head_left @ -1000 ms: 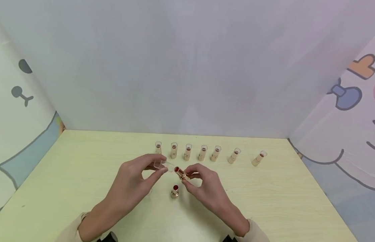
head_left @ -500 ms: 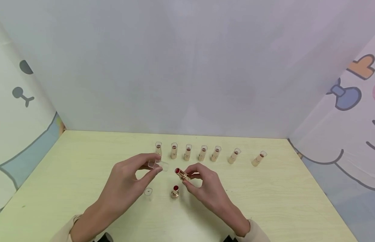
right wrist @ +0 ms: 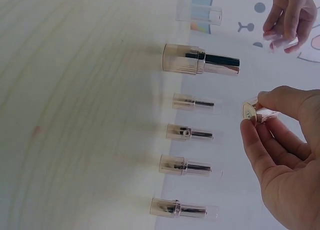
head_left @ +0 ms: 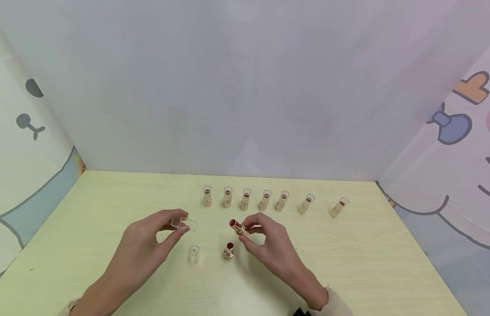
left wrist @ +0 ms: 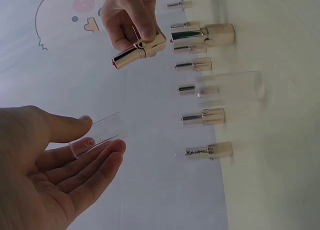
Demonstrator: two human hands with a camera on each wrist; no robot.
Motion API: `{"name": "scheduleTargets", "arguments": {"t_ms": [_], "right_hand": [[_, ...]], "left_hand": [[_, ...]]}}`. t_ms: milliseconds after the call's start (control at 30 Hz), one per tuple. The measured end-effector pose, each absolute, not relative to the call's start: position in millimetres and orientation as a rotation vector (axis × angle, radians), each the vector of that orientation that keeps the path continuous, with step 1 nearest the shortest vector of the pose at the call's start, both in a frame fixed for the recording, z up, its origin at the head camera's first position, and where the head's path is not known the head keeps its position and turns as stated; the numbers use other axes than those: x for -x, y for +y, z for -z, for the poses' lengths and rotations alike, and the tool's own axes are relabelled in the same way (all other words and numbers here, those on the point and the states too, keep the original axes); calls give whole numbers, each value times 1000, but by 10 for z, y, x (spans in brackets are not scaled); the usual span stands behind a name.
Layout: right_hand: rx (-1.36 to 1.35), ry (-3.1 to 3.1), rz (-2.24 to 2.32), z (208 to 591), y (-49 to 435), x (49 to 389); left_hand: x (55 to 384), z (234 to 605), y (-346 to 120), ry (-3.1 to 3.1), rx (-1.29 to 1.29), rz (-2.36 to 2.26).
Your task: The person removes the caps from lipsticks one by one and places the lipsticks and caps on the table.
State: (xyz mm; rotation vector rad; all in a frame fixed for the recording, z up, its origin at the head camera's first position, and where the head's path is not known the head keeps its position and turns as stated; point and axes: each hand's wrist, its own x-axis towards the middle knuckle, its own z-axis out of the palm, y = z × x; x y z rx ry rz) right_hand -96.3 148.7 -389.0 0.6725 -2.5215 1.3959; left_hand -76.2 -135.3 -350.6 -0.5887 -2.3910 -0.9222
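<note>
My left hand [head_left: 146,245] pinches a clear lipstick cap [head_left: 188,224] between thumb and fingers, above the table left of centre. In my right hand [head_left: 270,241] is a gold lipstick [head_left: 238,227], gripped by its base and tilted, its red tip facing up and left. The cap and this lipstick are apart. Below them an uncapped gold lipstick [head_left: 229,251] stands upright on the table. To its left stands a second clear cap [head_left: 194,254]. The right wrist view shows the flat base end of the held lipstick [right wrist: 250,111] between thumb and fingers.
A row of several capped gold lipsticks [head_left: 246,200] stands along the back of the pale wooden table [head_left: 371,263]. The one farthest right [head_left: 338,207] is set wider apart. Behind the table rises a plain grey-white wall [head_left: 237,87], with printed cartoon sheets [head_left: 438,175] at the sides.
My left hand has moved left with the clear cap, away from the lipstick. That uncovers the standing cap and the leftmost lipstick in the row. My right hand has stayed almost still.
</note>
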Motion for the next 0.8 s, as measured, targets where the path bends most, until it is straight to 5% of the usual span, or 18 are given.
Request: {"name": "scheduleTargets", "arguments": {"t_ms": [800], "right_hand": [[-661,-2516,-1385,3907,1475,939]], "left_hand": [[601,3947,-1704,-2506,574,699]]}}
